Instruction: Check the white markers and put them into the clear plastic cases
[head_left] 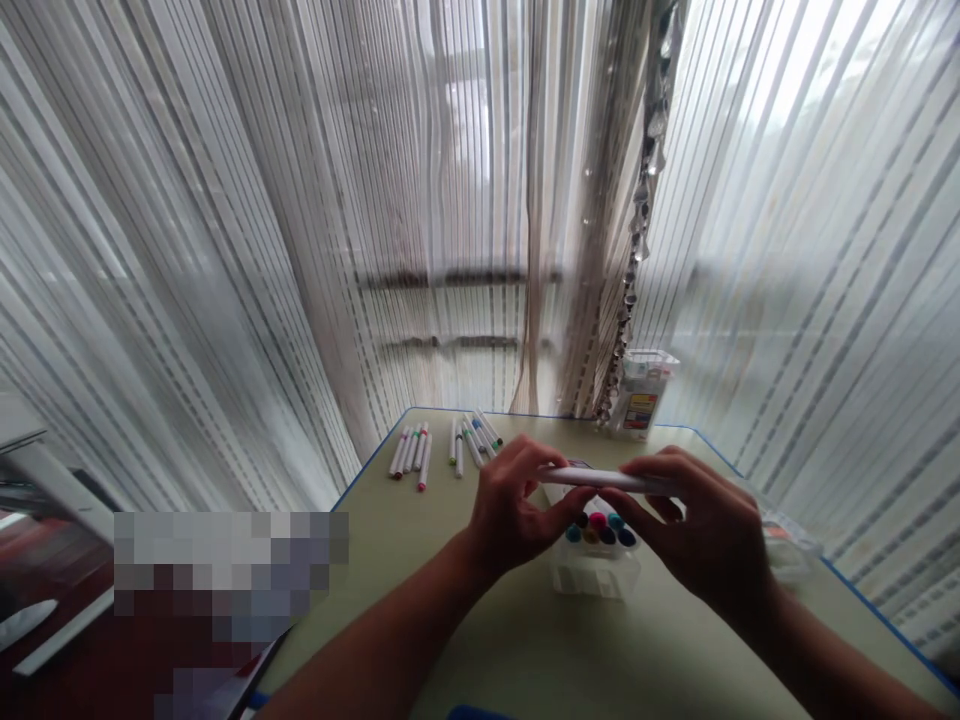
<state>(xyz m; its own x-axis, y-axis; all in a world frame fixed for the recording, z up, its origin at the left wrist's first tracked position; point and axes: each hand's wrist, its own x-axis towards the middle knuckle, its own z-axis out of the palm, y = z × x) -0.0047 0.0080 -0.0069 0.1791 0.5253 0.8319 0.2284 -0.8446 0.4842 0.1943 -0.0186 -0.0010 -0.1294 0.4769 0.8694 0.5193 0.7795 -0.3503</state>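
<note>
A white marker (600, 480) lies level between my two hands, above the table. Its left end is pinched by my left hand (517, 500), with thumb and fingers closed round it. On the other end, my right hand (697, 510) grips with thumb and fingertips. Right below stands a clear plastic case (596, 578) with several markers in it, their coloured ends (598, 522) facing me in pink, teal, dark blue and other colours. My hands and the held marker partly hide the case.
Loose white markers (412, 450) lie in a group at the far left of the table (390, 540), with more markers (469, 440) beside them. A clear container with a label (641, 400) stands at the back right. Another clear plastic piece (787, 545) lies by the right edge. Striped curtains (450, 200) hang behind.
</note>
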